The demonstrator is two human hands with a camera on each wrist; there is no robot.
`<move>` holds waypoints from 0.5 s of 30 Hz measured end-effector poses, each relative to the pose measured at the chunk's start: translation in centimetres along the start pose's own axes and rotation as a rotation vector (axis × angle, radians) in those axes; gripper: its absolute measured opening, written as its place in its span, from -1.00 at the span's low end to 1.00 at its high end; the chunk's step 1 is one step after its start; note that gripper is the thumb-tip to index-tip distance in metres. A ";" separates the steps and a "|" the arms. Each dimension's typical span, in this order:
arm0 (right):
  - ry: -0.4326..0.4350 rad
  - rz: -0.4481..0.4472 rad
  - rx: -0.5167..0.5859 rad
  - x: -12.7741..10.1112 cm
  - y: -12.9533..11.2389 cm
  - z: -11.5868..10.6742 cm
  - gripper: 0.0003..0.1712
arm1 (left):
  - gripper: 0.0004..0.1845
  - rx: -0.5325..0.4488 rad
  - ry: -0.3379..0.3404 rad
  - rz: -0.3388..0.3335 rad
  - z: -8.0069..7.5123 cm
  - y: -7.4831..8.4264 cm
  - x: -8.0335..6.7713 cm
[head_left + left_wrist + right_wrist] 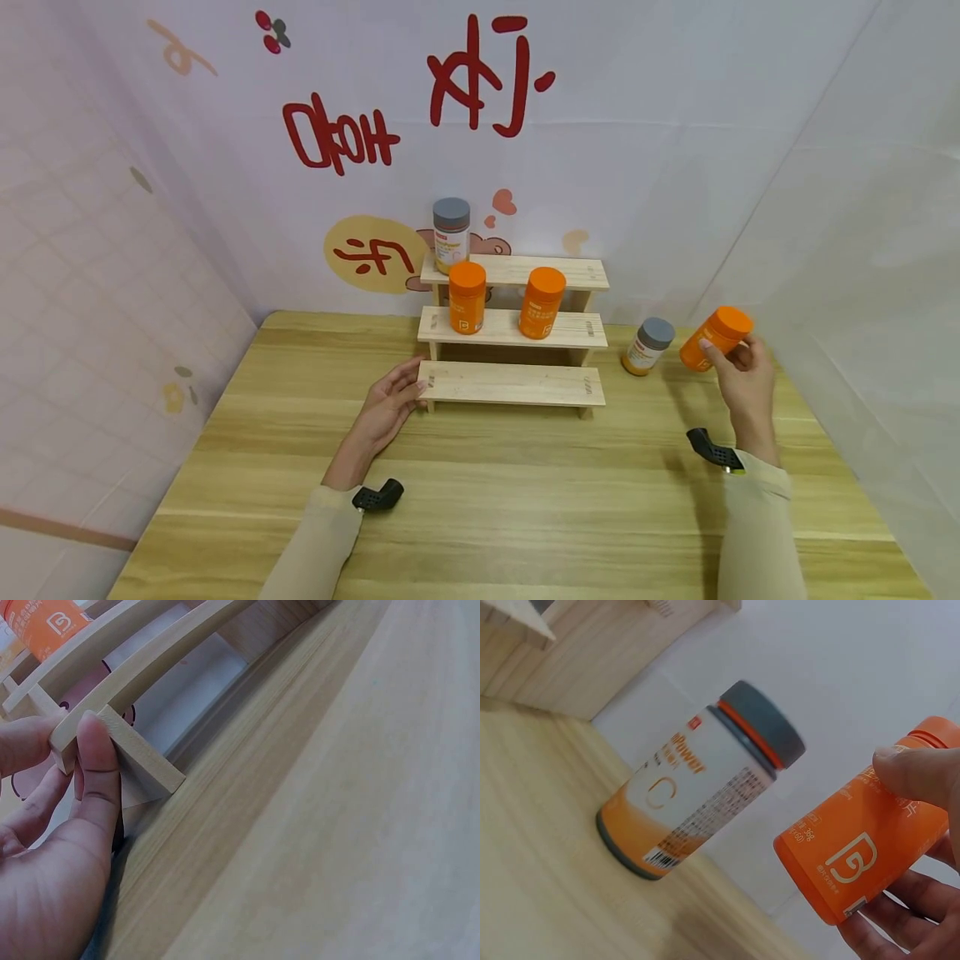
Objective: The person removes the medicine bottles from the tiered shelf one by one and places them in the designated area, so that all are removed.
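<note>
My right hand (738,375) grips an orange bottle (712,337) with an orange cap, lifted and tilted above the table's right side; the same orange bottle (870,851) fills the right wrist view, pinched by thumb and fingers. Beside it a grey-capped bottle (648,345) (694,784) stands on the table. My left hand (393,400) rests against the left end of the bottom step of a three-step wooden rack (513,383), thumb (97,772) pressed on the board's corner (142,757). Two orange bottles (467,297) (542,302) stand on the middle step, a grey-capped one (451,235) on top.
The wooden table (510,500) runs wide in front of the rack. A printed backdrop wall (480,125) stands close behind the rack, and a white curtain (862,250) hangs along the right edge, near the lifted bottle.
</note>
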State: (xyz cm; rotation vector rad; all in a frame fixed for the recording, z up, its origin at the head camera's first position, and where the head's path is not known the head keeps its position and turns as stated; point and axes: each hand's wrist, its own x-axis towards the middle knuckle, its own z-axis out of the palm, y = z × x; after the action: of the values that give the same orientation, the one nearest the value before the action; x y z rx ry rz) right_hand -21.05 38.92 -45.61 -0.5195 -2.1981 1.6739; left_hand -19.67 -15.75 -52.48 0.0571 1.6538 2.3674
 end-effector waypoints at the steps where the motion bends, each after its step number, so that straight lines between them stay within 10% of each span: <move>1: -0.009 0.011 0.001 0.1 0.4 0.0 -0.26 | -0.32 0.002 -0.004 -0.001 0.0 0.0 0.0; 15: -0.073 0.043 0.001 0.9 3.5 0.2 -0.24 | -0.32 0.004 0.010 -0.005 0.0 0.0 0.1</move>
State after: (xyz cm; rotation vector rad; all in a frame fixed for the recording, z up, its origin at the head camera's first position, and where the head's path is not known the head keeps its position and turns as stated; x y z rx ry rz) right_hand -21.60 40.01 -49.00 -0.5166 -2.2527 1.7420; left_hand -19.78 -15.75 -52.48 0.0415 1.6606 2.3646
